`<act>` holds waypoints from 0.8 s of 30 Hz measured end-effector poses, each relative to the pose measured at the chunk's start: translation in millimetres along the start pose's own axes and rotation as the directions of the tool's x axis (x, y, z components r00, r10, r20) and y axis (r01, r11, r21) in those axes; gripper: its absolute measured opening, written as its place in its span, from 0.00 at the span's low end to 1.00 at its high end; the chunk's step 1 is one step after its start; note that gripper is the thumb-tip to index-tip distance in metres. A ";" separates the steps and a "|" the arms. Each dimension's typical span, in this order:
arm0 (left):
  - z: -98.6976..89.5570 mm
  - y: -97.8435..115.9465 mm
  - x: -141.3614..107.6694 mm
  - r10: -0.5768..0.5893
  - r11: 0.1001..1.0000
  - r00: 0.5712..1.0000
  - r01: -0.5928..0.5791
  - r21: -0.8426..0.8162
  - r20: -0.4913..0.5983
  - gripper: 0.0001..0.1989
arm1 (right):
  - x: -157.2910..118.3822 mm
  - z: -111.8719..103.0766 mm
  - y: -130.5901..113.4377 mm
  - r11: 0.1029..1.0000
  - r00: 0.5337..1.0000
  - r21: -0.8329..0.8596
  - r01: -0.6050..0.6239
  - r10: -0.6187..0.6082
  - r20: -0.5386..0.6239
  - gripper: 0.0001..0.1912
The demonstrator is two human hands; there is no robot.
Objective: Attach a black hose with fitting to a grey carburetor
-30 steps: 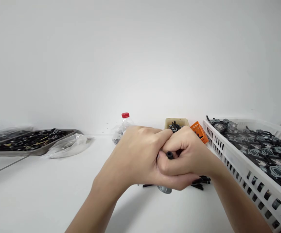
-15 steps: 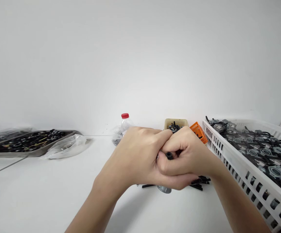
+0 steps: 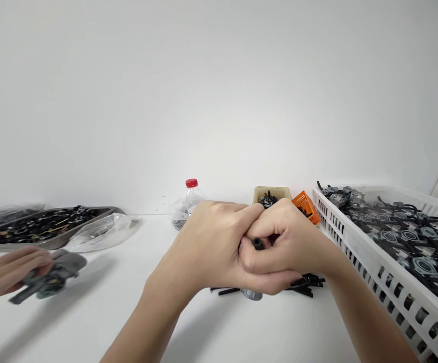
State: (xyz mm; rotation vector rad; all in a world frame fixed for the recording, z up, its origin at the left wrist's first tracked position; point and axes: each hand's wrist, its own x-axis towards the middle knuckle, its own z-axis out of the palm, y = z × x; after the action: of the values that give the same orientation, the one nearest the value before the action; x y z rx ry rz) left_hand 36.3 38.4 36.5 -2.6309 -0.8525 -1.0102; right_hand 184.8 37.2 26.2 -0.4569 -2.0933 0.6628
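Note:
My left hand and my right hand are pressed together above the white table. Between them they grip a small grey metal part, of which only the bottom shows under my palms. A short black tube end sticks out between my right thumb and fingers. Loose black tube pieces lie on the table just under and behind my hands.
A white slotted crate of grey parts with black tubes runs along the right. Behind my hands stand a beige bin, an orange basket and a red-capped bottle. A metal tray and plastic bag sit left. Another person's hand holds a grey part there.
Another person's hand with a grey metal part has come into view at the left edge. My own hands stay clasped on the part and have barely shifted.

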 end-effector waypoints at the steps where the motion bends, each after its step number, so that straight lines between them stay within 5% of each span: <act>1: 0.5 -0.6 0.0 0.006 1.000 1.000 -0.006 0.004 -0.005 0.23 | 0.0 -0.4 0.1 1.000 1.000 -0.002 0.006 -0.006 0.000 0.17; 16: 9.9 -6.1 1.4 0.098 0.993 0.993 -0.102 -0.063 -0.067 0.26 | -0.8 -4.6 0.5 0.982 0.997 -0.176 0.069 -0.073 -0.020 0.19; 24: 14.2 -11.5 3.6 0.039 0.955 0.998 -0.025 -0.295 0.042 0.30 | -3.9 -17.2 -5.2 0.916 0.988 -0.377 0.137 -0.152 -0.011 0.21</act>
State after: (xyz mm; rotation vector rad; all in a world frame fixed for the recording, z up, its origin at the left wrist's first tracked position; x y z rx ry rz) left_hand 39.7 54.7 28.0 -2.9150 -0.7143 -1.1513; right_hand 200.8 36.0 35.1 -0.5147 -2.1952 0.1599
